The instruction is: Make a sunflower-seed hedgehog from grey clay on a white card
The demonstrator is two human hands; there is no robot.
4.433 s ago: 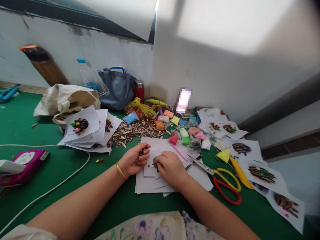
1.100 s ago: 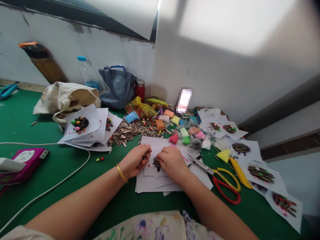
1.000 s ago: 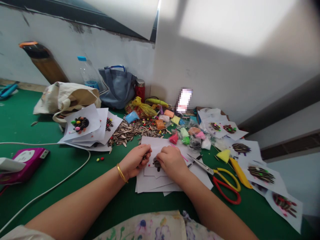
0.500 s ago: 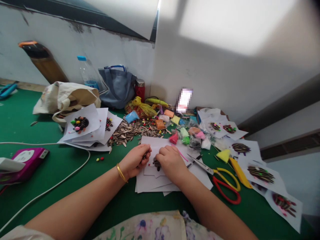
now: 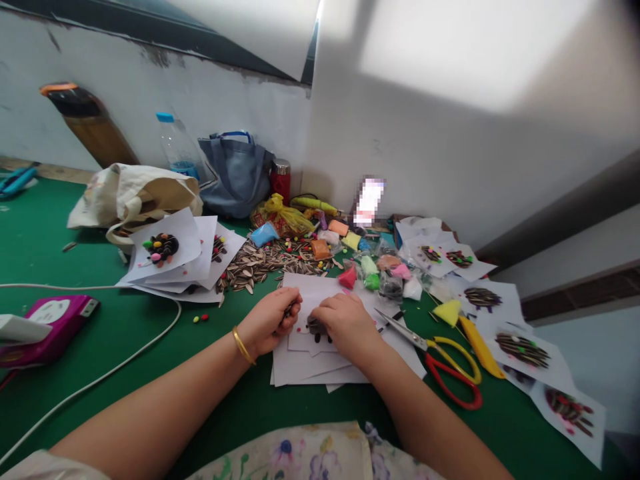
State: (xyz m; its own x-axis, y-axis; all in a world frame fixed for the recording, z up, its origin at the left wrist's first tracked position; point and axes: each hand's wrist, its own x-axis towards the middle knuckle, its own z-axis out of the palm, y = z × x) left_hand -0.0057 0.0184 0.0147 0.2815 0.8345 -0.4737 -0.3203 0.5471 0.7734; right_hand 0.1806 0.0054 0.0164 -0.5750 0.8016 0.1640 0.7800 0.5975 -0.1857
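Observation:
My left hand (image 5: 275, 320) is closed around a few dark sunflower seeds (image 5: 289, 310), partly hidden by the fingers. It hovers by the left side of a stack of white paper (image 5: 300, 370). On the top sheet lies a dark grey lump of modelling clay (image 5: 316, 326), with small dark oval pieces along its near edge and a red dot to its left. Over the right part of this clay my right hand (image 5: 347, 327) is bent, its fingers closed and touching it. Whether a seed is between those fingertips is hidden.
Scissors (image 5: 427, 343) and a yellow cutter (image 5: 481, 347) lie right of the paper. Behind are a sunflower seed pile (image 5: 260, 261) and bagged coloured clay (image 5: 370, 265). Finished seed pictures lie left (image 5: 193, 267) and right (image 5: 525, 350). A white cable (image 5: 150, 347) crosses the left side.
My right hand has moved slightly right, and more of the dark clay and its oval pieces shows. My left hand stays almost in place, still closed.

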